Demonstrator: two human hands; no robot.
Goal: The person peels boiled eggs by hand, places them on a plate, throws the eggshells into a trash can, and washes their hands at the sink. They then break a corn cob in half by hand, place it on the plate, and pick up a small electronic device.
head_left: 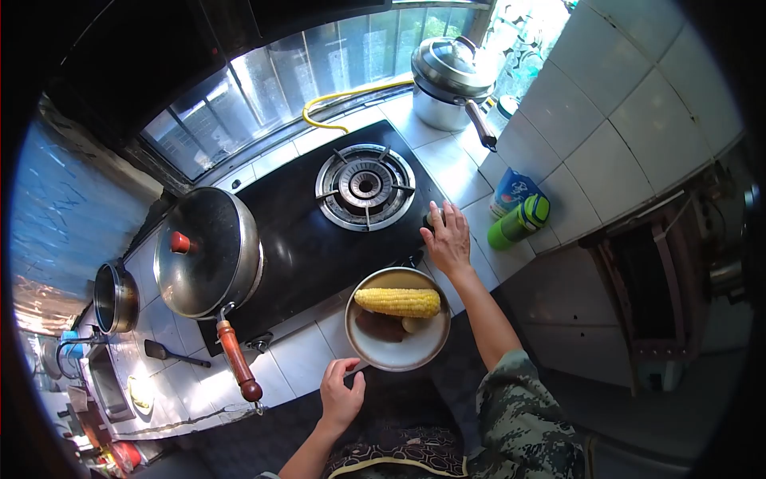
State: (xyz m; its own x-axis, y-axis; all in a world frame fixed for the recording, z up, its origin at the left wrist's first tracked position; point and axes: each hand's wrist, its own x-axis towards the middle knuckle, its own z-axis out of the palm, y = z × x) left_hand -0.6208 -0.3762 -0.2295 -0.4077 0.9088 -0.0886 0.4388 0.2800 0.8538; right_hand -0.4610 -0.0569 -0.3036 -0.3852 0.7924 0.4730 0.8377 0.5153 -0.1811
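A plate (363, 345) with a raised rim sits near the front edge of the counter, by the stove. On it lie a yellow corn cob (397, 302), a brownish piece of food (375, 326) and a small pale round item (415, 324). My left hand (341, 395) hovers just below the plate's left side, fingers loosely bent and apart, holding nothing. Past the plate, my right hand (448, 239) reaches to the stove's right edge with fingers spread. A small round object partly shows beside its thumb and fingers; I cannot make out what it is.
A lidded wok (203, 251) with a wooden handle covers the left of the black gas stove (295, 231); a bare burner (365, 188) is at right. A lidded steel pot (447, 88), green bottle (515, 225), dark pan (116, 298) and spatula (171, 353) stand around.
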